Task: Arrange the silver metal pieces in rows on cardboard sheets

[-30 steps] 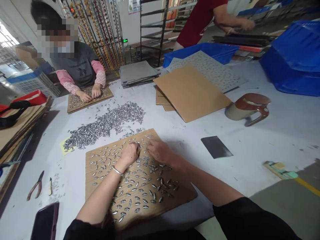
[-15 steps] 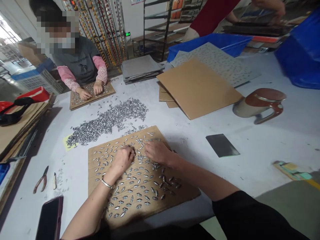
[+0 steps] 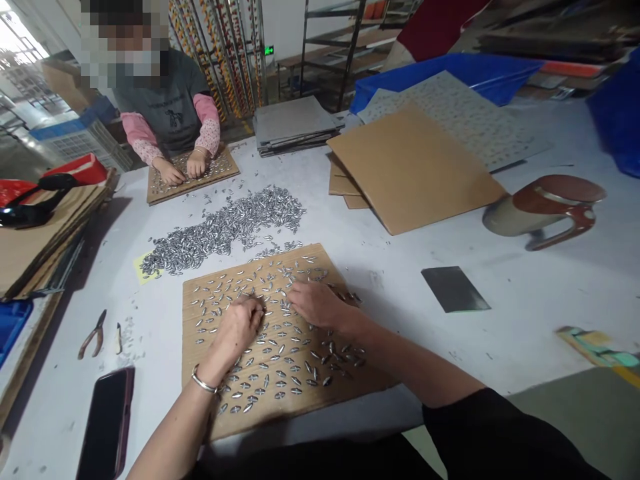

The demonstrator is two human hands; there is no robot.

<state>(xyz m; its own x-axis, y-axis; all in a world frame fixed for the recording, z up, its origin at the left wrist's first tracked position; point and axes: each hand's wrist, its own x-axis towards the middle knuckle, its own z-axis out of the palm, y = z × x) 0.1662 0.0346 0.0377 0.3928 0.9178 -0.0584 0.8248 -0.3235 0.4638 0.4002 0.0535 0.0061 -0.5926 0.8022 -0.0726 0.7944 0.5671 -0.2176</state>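
Observation:
A brown cardboard sheet (image 3: 200,360) lies in front of me, covered with small silver leaf-shaped metal pieces (image 3: 281,383). Over its left middle my left hand (image 3: 241,325) is closed, fingertips pinched low among the pieces. My right hand (image 3: 313,301) is closed too, thumb and fingers together above the centre right of the sheet. Whatever sits between the fingertips of either hand is too small to make out. Pieces lie in loose rows near the bottom and bunch together beneath my right wrist. Just past the sheet stretches a long heap of the same silver pieces (image 3: 225,223).
Pliers (image 3: 94,335), a small knife-like tool (image 3: 119,339) and a phone (image 3: 106,427) lie at left. Cardboard sheets (image 3: 415,167), a kettle-like jug (image 3: 545,210) and a dark square plate (image 3: 455,289) are at right. Across the table a co-worker (image 3: 175,127) handles another covered board (image 3: 195,187).
My left hand has shifted slightly toward me and left over the sheet; my right hand has stayed nearly in place. The camera view has turned a little, so the surroundings appear shifted right.

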